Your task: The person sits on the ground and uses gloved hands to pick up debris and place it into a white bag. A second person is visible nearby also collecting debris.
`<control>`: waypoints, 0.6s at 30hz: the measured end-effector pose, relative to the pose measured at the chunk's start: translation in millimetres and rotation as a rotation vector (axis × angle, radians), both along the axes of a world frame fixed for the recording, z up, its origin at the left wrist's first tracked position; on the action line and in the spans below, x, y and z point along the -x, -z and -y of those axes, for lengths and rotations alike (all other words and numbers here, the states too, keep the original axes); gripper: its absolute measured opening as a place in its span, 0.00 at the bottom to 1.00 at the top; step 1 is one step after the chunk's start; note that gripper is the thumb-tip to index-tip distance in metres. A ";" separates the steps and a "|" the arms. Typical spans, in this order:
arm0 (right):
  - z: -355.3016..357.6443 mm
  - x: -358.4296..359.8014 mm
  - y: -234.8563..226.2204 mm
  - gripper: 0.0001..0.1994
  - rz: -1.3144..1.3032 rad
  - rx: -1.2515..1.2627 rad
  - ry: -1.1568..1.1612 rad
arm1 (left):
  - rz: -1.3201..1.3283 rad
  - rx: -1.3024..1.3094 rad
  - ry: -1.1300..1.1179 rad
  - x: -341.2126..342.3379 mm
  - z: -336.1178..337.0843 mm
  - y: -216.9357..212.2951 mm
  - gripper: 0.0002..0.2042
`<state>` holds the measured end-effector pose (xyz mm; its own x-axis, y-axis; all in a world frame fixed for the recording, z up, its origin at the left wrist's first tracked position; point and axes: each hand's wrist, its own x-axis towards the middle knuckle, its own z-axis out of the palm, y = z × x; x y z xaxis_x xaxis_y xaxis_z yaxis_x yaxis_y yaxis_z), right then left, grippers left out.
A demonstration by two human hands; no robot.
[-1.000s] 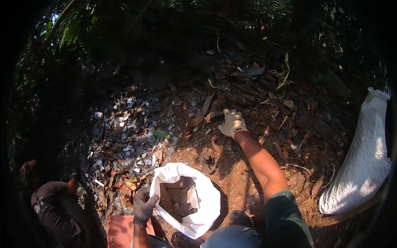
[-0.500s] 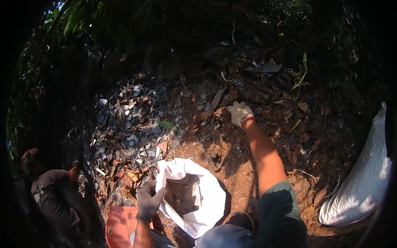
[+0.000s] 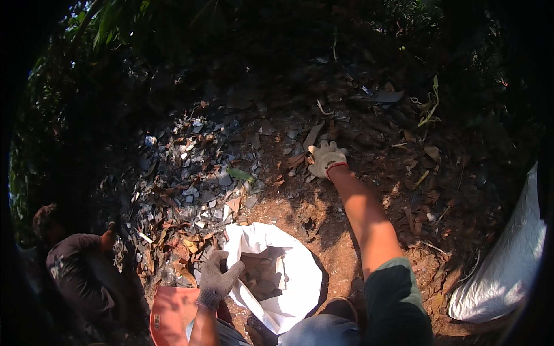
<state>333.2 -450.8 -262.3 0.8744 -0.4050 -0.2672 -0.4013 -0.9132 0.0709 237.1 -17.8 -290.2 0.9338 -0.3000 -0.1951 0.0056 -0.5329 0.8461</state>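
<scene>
My left hand [image 3: 217,279], in a dark grey knit glove, grips the left rim of a white sack [image 3: 304,266]. The sack stands with its mouth rolled wide, and flat grey-brown pieces [image 3: 264,278] lie inside it. My right hand [image 3: 327,158], in a pale glove with a red cuff, reaches out over the littered soil with fingers spread. A long flat grey piece [image 3: 313,134] lies just beyond its fingertips, and a brown dry leaf [image 3: 296,161] is beside it. Nothing shows in that hand.
Broken flat shards [image 3: 190,193] and dry leaves cover the ground at left. A co-worker [image 3: 82,271] in a dark shirt bends at far left. An orange-red plastic seat or tub [image 3: 170,314] is near my left forearm. Another white sack [image 3: 499,277] stands at far right.
My right hand has shifted slightly left, with its fingers now spread more. My left hand stays on the sack's rim. The view has moved a little.
</scene>
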 end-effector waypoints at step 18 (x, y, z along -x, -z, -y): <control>24.3 101.4 -4.7 0.24 -0.155 -0.062 -0.115 | 0.077 0.032 0.027 6.3 -17.1 -2.9 0.24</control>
